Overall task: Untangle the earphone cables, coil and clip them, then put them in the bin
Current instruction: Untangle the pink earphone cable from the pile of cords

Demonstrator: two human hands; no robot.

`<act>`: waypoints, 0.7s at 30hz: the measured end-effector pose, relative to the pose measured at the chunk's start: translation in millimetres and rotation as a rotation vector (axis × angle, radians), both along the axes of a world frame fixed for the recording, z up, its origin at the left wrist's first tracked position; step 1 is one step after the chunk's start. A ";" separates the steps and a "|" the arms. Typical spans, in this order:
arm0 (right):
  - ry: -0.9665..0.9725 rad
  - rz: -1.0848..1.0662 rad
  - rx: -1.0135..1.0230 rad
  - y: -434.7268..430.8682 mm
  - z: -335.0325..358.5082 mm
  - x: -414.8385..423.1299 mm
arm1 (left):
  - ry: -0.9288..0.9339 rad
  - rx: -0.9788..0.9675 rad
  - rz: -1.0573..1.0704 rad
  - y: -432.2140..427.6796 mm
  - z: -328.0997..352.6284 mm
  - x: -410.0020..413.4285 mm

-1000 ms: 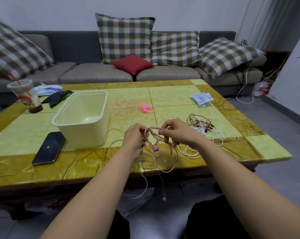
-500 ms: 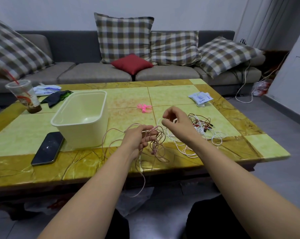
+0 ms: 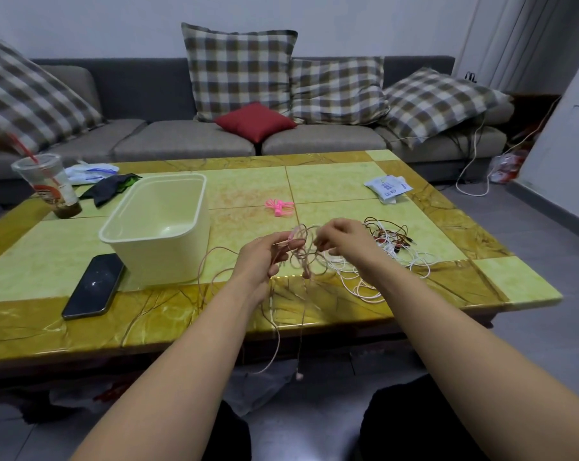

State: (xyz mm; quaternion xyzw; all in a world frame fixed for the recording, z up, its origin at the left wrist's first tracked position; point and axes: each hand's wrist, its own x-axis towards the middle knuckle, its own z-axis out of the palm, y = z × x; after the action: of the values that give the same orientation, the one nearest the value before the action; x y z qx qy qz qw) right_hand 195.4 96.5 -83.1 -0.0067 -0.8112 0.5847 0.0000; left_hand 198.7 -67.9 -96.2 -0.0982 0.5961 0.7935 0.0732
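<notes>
Tangled pink earphone cable is held in left hand grip, a strand pinched by right hand; nothing is coiled or placed in bin yet.

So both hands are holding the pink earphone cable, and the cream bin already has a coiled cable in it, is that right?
Not quite: in the head view the cream bin holds nothing yet. The left hand and right hand do both hold the pink earphone cable.
</notes>
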 end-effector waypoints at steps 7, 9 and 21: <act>-0.280 0.033 -0.654 8.3 16.4 0.0 | -0.024 -0.147 0.019 -7.9 -0.9 -0.9; -0.237 0.059 -0.449 12.2 18.1 0.2 | -0.009 -0.160 0.027 -9.8 0.6 1.3; -0.262 0.148 0.061 22.8 13.6 1.1 | 0.123 -0.182 0.099 -26.2 -1.9 3.0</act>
State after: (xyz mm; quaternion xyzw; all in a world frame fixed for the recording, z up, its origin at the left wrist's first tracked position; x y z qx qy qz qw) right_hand 196.5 119.3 -69.5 -0.0232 -0.8198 0.5524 -0.1490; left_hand 201.7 -94.1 -98.1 -0.0848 0.6634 0.7433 -0.0120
